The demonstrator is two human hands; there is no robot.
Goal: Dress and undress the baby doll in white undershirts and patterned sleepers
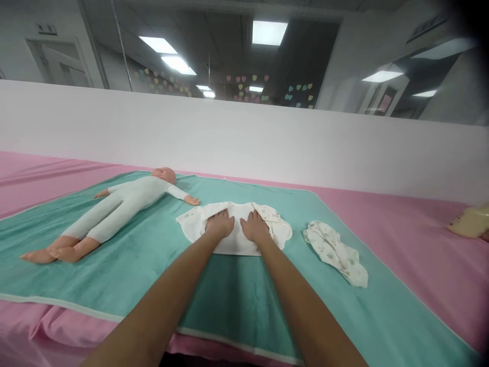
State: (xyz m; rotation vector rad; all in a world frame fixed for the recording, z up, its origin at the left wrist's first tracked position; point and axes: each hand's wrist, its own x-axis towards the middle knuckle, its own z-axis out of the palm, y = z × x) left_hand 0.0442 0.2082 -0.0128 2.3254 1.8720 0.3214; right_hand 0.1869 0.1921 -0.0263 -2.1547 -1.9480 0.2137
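A small white baby top (237, 243) with a faint print lies spread on the teal blanket (153, 270), its front panels turned outward. My left hand (220, 224) rests on its left part, fingers stretched forward and partly against the folded panel. On the right part lies my right hand (255, 227), flat, with its thumb pointing inward. Both palms face down, and some of the outer fingers are hidden by cloth. To the right is a bunched white printed baby garment (336, 252), apart from my hands.
A baby doll (133, 196) in a pale bodysuit lies on its back at the left, one arm reaching near the top. A pink cover (382, 219) lies under the blanket. Behind stands a low white wall (229, 137) with glass above. A yellowish object (469, 221) is at the right edge.
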